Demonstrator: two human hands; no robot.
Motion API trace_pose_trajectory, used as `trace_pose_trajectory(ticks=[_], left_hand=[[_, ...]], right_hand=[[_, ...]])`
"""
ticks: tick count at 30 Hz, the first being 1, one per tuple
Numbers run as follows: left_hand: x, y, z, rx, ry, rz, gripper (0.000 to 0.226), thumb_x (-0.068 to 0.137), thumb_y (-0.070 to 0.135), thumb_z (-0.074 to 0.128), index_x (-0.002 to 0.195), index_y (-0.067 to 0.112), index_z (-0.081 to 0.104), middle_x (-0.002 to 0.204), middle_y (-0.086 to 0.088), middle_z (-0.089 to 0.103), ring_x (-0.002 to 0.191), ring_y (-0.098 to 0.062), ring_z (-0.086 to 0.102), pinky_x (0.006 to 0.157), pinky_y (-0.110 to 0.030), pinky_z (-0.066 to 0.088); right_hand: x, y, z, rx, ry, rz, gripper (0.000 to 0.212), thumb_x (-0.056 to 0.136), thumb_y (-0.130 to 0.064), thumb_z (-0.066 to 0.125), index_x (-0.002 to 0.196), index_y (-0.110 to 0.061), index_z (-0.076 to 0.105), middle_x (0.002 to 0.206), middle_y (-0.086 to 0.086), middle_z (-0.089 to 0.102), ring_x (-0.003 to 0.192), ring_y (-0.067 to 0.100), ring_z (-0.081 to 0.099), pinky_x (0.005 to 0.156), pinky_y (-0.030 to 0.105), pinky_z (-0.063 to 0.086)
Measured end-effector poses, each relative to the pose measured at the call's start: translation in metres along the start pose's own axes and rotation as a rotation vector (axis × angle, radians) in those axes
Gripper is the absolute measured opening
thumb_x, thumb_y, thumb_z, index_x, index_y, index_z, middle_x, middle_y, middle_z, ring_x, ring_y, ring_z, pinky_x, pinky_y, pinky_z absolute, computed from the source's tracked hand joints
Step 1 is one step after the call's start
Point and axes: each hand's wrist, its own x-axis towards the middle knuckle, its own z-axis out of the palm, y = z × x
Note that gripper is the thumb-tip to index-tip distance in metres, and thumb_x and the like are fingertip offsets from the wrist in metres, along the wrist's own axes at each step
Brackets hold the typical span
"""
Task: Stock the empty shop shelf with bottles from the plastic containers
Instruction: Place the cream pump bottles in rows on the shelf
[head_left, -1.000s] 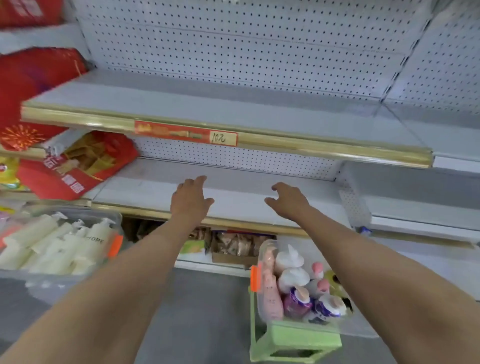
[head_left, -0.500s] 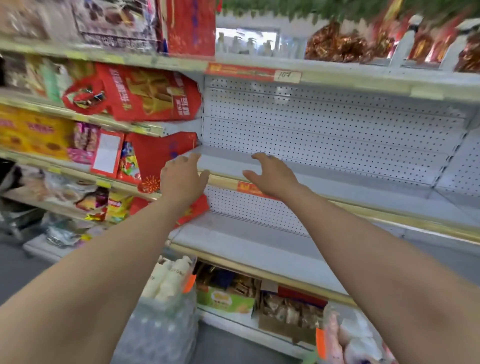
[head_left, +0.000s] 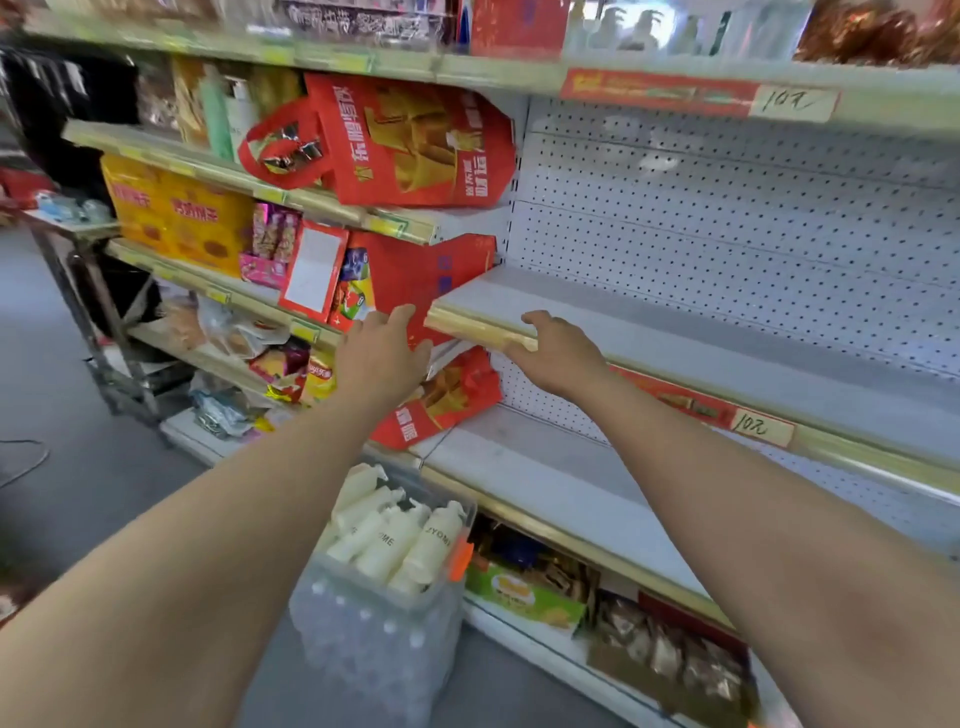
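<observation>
Both arms stretch toward the empty white shelf (head_left: 675, 332) with a gold front rail. My left hand (head_left: 382, 353) hovers just left of the shelf's left end, fingers relaxed, holding nothing, in front of a red gift bag (head_left: 441, 275). My right hand (head_left: 558, 348) hangs over the gold rail near the shelf's left corner, fingers loosely bent, holding nothing. Below, a clear plastic container (head_left: 384, 639) on the floor holds several cream pump bottles (head_left: 410, 540). A second empty shelf (head_left: 545, 478) lies underneath.
Left bays are packed with red bags (head_left: 415, 140), yellow boxes (head_left: 176, 213) and snack packs. Price labels reading 10 (head_left: 761, 428) sit on the rails. Boxed goods (head_left: 524, 592) fill the bottom shelf. Grey floor spreads to the left.
The view has swung left and up along the shelving. Both hands moved with it to the left end of the empty shelf. The second container of coloured bottles has left the view.
</observation>
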Motion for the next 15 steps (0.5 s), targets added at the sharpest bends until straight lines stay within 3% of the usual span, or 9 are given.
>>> trace_pose_trajectory(ticks=[7, 12, 15], left_hand=[[0.037, -0.052, 0.082, -0.041, -0.188, -0.117, 0.057, 0.093, 0.049, 0.052, 0.143, 0.024, 0.042, 0.131, -0.018, 0.055, 0.116, -0.041, 0.052, 0.092, -0.048, 0.045], [0.033, -0.093, 0.156, -0.065, -0.420, -0.235, 0.054, 0.093, 0.047, 0.049, 0.140, 0.021, 0.041, 0.126, -0.018, 0.056, 0.111, -0.039, 0.054, 0.093, -0.049, 0.047], [0.019, -0.119, 0.198, -0.134, -0.567, -0.295, 0.054, 0.093, 0.043, 0.053, 0.141, 0.023, 0.040, 0.126, -0.018, 0.057, 0.112, -0.038, 0.056, 0.092, -0.047, 0.048]], right_hand=[[0.055, 0.022, 0.108, 0.070, -0.237, 0.083, 0.054, 0.097, -0.050, 0.051, 0.141, -0.018, 0.049, 0.137, 0.007, 0.060, 0.123, 0.032, 0.058, 0.094, 0.040, 0.049], [0.063, 0.049, 0.188, 0.115, -0.468, 0.264, 0.068, 0.098, -0.056, 0.049, 0.151, -0.015, 0.038, 0.152, 0.007, 0.047, 0.134, 0.028, 0.048, 0.104, 0.038, 0.043], [0.061, 0.064, 0.234, 0.164, -0.566, 0.368, 0.064, 0.099, -0.052, 0.050, 0.148, -0.013, 0.041, 0.147, 0.010, 0.050, 0.131, 0.030, 0.050, 0.103, 0.036, 0.043]])
